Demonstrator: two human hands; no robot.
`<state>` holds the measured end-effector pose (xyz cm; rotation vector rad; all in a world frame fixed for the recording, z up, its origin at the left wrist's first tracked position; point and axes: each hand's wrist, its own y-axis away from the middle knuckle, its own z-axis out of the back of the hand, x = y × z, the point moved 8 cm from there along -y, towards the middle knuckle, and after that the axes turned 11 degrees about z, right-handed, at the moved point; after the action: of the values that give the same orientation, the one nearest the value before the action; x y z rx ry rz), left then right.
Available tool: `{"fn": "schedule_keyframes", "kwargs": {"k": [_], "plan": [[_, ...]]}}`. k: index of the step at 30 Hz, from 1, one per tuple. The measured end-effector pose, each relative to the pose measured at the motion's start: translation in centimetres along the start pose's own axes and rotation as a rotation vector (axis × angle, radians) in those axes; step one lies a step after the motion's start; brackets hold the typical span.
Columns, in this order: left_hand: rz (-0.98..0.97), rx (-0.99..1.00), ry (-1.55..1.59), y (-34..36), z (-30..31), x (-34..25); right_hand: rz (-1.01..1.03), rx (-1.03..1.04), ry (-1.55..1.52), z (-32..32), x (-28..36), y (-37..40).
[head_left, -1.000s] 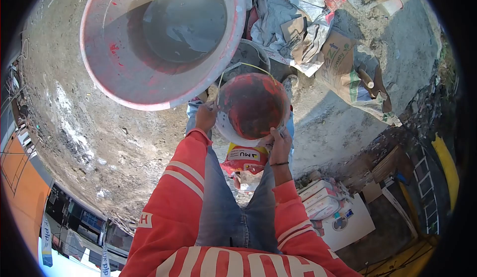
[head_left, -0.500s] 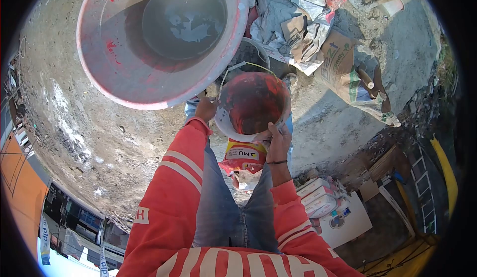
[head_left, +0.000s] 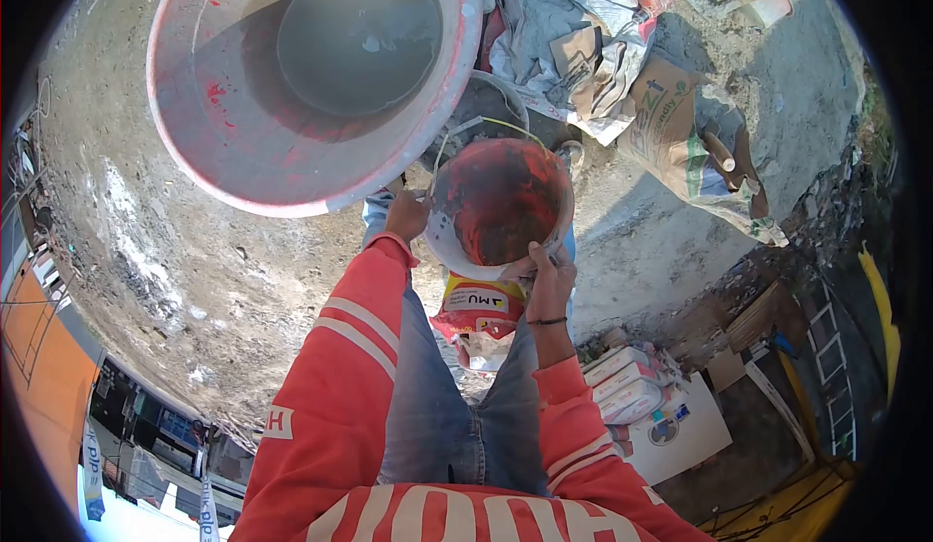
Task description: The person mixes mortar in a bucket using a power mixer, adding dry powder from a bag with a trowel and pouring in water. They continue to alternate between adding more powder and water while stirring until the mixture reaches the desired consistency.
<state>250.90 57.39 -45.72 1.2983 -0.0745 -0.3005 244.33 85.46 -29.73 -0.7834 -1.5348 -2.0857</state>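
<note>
Between my hands is a bucket (head_left: 449, 243) with a pale rim and a red-and-dark stained inside, its mouth facing up toward me. My left hand (head_left: 406, 215) is closed at the bucket's left side, where the wire handle meets the rim. My right hand (head_left: 551, 279) grips the near right rim, thumb on top. The thin handle (head_left: 486, 121) arcs over the far side. Close by at the upper left stands a large tub (head_left: 209, 168) with red smears, holding grey, cloudy water (head_left: 360, 41). Another grey bucket (head_left: 507, 95) sits behind mine, partly hidden.
Crumpled sacks (head_left: 544, 46) and a torn brown paper bag (head_left: 666, 143) lie at the upper right. A red and yellow bag (head_left: 476, 304) is below the bucket, between my legs. White packages (head_left: 622, 386) rest at the lower right, near a ladder (head_left: 831, 367).
The bucket has shifted very slightly to the right with my hands still on it. Bright reflections on the tub's water have shrunk.
</note>
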Motion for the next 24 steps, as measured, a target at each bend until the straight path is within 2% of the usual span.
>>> {"fn": "schedule_keyframes", "kwargs": {"k": [6, 9, 11, 13, 15, 18, 20, 22, 24], "plan": [[-0.077, -0.048, -0.015, 0.4, -0.7, -1.4, -0.024, 0.006, 0.032, 1.0, 0.9, -0.2], [-0.113, -0.051, -0.018, 0.0, -1.1, -1.7, 0.037, 0.032, 0.124, 0.3, 1.7, -0.7], [-0.096, -0.058, -0.038, -0.1, -1.0, -1.7, 0.18, 0.063, 0.219, -0.4, 3.0, -0.8], [-0.078, -0.065, -0.058, 0.1, -1.1, -1.8, 0.148, 0.046, 0.206, 0.0, 2.9, -0.8], [-0.153, -0.274, -0.124, 1.2, -0.2, -2.5, 0.117, 0.029, 0.193, 0.9, 3.1, -0.8], [-0.239, -0.302, -0.046, 1.1, -1.2, -3.2, 0.032, 0.074, 0.147, 2.9, 3.3, -1.1], [-0.27, -0.289, 0.018, 3.3, -1.2, -5.6, 0.04, 0.046, 0.265, 5.5, 3.5, -1.8], [-0.3, -0.271, 0.081, 5.9, -1.4, -7.8, 0.04, -0.004, 0.25, 8.3, 3.0, -2.8], [-0.516, -0.163, 0.14, 8.5, -2.2, -11.0, 0.041, -0.054, 0.236, 11.8, 2.5, -4.2]]}}
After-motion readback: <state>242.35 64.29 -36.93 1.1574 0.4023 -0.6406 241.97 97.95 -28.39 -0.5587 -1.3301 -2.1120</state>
